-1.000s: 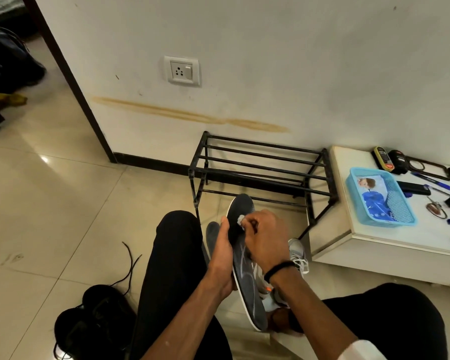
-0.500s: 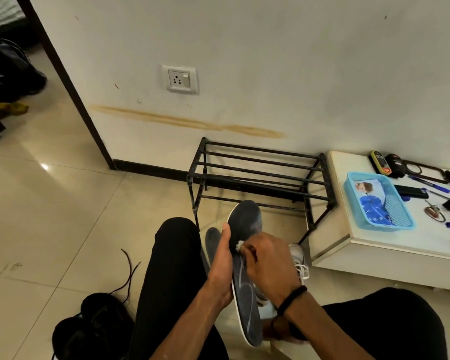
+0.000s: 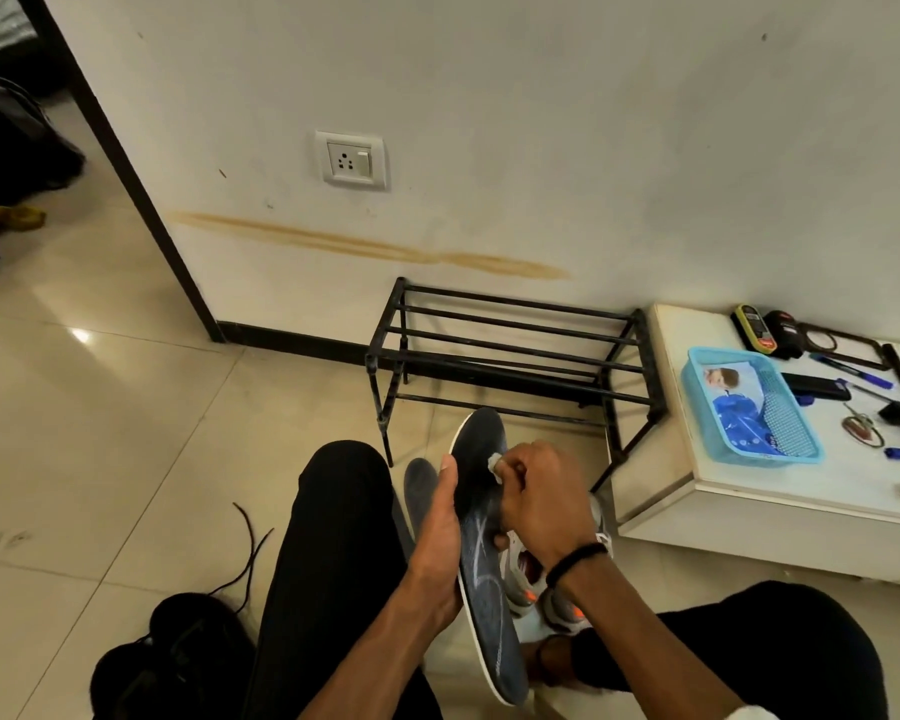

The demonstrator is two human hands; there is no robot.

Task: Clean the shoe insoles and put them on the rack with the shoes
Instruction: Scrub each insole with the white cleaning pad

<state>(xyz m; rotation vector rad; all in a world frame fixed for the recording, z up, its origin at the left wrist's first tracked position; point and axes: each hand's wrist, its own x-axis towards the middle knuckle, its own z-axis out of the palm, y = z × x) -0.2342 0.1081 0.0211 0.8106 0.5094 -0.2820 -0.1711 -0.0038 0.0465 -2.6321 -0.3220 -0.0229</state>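
A dark grey insole [image 3: 484, 579] with a white edge stands upright between my knees, and my left hand [image 3: 437, 532] grips its left side. My right hand [image 3: 536, 491] presses a small white wipe [image 3: 495, 464] against the insole's upper face. A second dark insole [image 3: 421, 485] pokes out behind my left hand. A white and grey shoe [image 3: 557, 579] with orange marks lies on the floor under my right wrist. The black metal shoe rack [image 3: 510, 356] stands bare against the wall ahead.
A black shoe [image 3: 172, 662] with loose laces sits on the floor at the lower left. To the right is a low white table [image 3: 749, 501] holding a blue plastic basket [image 3: 749, 407], pens and small gadgets. A doorway opens at the far left.
My right hand has slid the wipe up the insole towards the toe end again, after dipping lower half a second ago. My left hand keeps its hold.
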